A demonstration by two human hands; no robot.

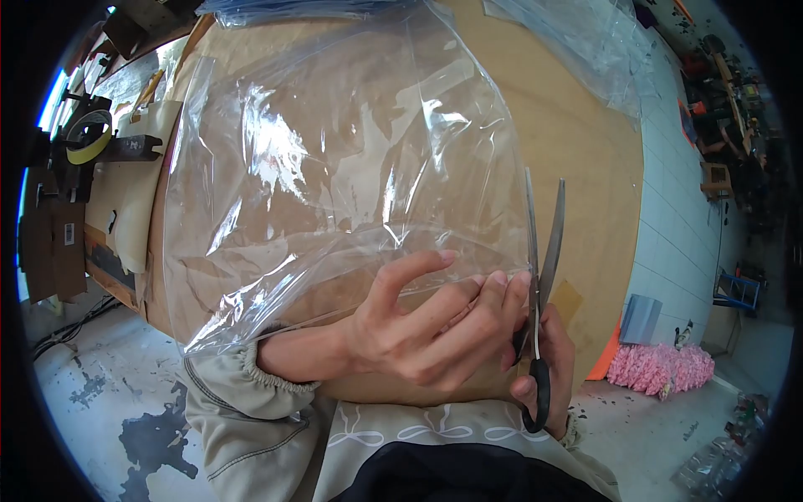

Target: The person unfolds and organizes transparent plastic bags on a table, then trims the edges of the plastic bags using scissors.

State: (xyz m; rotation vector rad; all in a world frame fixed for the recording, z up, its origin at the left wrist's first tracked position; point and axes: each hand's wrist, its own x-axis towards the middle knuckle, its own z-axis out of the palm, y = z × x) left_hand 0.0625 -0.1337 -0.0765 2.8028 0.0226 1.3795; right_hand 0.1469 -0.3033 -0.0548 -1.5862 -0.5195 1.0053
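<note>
A large clear plastic sheet [351, 159], creased and shiny, lies spread over the brown-covered table [585, 167]. The near edge of this sheet is pinched by my left hand [427, 326], whose thumb and fingertips press together while the index finger is raised. In my right hand [556, 360] is a pair of scissors [542, 393] with black handles. Their blades stand apart and point away from me, just right of the left fingertips and beside the sheet's right corner. Whether the blades touch the plastic I cannot tell.
Folded clear plastic [577, 50] lies at the table's far right, with a bluish plastic stack [293, 10] at the far edge. A tape roll [88, 138] sits on a dispenser at left. A pink fluffy bundle [661, 370] rests on the floor at right.
</note>
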